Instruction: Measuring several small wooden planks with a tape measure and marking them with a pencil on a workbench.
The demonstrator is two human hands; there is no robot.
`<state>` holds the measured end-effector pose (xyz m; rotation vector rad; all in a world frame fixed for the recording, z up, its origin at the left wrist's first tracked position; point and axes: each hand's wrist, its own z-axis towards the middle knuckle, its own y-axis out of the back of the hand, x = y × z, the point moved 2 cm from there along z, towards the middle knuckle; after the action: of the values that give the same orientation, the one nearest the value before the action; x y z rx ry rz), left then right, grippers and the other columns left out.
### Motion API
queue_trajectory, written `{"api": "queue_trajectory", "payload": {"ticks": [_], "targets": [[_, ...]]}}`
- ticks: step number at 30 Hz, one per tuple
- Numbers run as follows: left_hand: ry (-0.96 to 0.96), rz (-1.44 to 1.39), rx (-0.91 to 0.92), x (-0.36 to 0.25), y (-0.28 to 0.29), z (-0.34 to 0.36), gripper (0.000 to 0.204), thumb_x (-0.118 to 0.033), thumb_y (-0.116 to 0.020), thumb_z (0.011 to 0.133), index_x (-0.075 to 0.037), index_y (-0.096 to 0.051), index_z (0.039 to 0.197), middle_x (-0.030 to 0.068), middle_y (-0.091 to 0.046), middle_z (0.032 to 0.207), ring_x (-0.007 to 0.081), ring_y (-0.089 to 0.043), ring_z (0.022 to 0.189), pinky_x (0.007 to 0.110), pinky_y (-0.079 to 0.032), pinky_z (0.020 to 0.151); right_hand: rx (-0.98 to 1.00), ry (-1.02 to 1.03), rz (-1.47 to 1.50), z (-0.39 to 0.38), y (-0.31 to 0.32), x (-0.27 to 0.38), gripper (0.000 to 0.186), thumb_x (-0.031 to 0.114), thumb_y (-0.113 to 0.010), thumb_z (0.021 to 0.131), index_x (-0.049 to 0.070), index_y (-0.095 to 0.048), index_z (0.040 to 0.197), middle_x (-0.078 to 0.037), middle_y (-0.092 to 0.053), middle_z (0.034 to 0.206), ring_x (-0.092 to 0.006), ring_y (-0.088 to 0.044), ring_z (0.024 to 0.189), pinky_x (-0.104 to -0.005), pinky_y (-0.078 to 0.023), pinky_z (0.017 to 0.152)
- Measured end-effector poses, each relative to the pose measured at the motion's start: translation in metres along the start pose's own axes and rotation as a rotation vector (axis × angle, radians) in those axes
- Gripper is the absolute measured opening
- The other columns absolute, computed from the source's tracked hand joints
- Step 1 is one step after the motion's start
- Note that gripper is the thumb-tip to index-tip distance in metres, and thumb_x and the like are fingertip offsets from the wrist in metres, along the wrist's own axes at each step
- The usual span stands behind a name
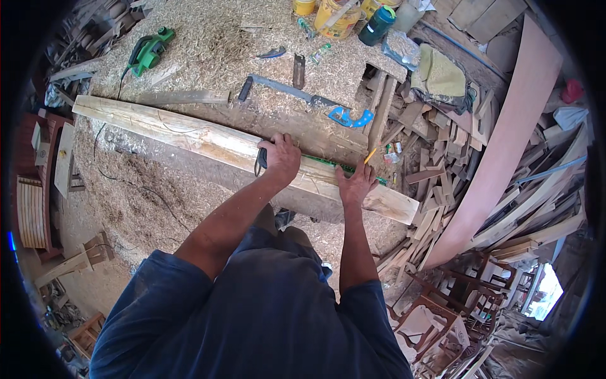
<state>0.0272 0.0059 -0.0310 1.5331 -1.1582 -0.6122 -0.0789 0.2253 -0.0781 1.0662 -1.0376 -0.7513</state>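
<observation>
A long pale wooden plank (208,138) lies slantwise across the sawdust-strewn bench in front of me. My left hand (283,158) is closed around a dark tape measure (262,158) at the plank's middle. From it a green tape blade (323,162) stretches along the plank's far edge toward my right hand (356,184). That hand presses on the blade and plank nearer the right end, with a yellow pencil (370,155) sticking up from its fingers. Part of the blade is hidden under the right hand's fingers.
Beyond the plank lie a blue-handled handsaw (350,116) and a green power planer (149,50), its cord trailing left. Yellow buckets (338,19) and a dark bottle (377,26) stand at the back. Scrap wood (442,183) and a tall curved board (499,164) crowd the right.
</observation>
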Motion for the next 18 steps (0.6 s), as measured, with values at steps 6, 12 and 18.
{"api": "queue_trajectory", "payload": {"ticks": [6,12,18], "targets": [[0.006,-0.001,0.032,0.000,-0.002,0.003,0.033,-0.026,-0.055,0.104,-0.014,-0.078,0.125,0.0130,-0.057,0.137,0.0377,-0.050,0.125,0.076,-0.049,0.091,-0.255,0.023,0.214,-0.010,0.025,-0.007,0.069,0.039,-0.078,0.091,0.008,-0.057,0.149,-0.020,-0.062,0.141,-0.0426,-0.050,0.139,-0.0599,-0.034,0.118],[-0.006,0.003,0.034,0.002,0.000,0.001,0.033,-0.026,-0.055,0.104,-0.014,-0.077,0.127,0.0131,-0.056,0.138,0.0384,-0.050,0.126,0.076,-0.049,0.091,-0.252,-0.060,0.435,-0.049,0.057,-0.023,0.037,0.023,-0.068,0.103,0.003,-0.067,0.134,-0.020,-0.076,0.110,-0.0348,-0.071,0.105,-0.0431,-0.053,0.096],[-0.019,0.013,0.033,0.000,0.007,0.002,0.033,-0.025,-0.055,0.104,-0.015,-0.076,0.127,0.0133,-0.056,0.138,0.0380,-0.051,0.125,0.076,-0.049,0.092,-0.059,-0.260,0.587,-0.060,0.047,-0.046,0.030,0.022,-0.063,0.107,0.001,-0.070,0.128,-0.022,-0.078,0.099,-0.0326,-0.075,0.088,-0.0397,-0.058,0.080]]}}
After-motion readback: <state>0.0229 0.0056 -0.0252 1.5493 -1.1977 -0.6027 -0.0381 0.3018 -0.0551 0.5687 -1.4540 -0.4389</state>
